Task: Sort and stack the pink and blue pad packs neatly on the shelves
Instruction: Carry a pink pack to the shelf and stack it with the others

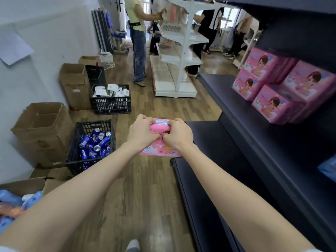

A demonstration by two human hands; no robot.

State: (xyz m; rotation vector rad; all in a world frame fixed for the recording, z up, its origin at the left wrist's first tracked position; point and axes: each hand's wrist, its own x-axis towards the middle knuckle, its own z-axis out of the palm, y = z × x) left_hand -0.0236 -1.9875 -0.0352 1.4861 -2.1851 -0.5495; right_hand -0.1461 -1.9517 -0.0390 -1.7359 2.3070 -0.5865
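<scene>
Both hands are gripping one pink pack (158,150), holding it out front over the wooden floor (145,197), just left of the dark shelf unit (214,84) and touching none of its boards. The left hand (141,132) is curling round the pack's left end and the right hand (179,136) round its right end. The thumbs are lying close together on the near face, and the fingers are wrapping over the far edge. The pack is lying roughly level. On a shelf board to the right, the stacked packs (265,64), all pink, are sitting two high with their printed faces toward the aisle. One blue pack (328,168) is showing on a lower board, cut off by the right edge. More blue packs (11,199) are lying at lower left beside cardboard boxes (45,124). A black crate of cans (94,142) is standing on the floor left of the hands, and a second crate (111,102) with white cartons beyond it. Other people are working at white shelving (179,51) in the background.
</scene>
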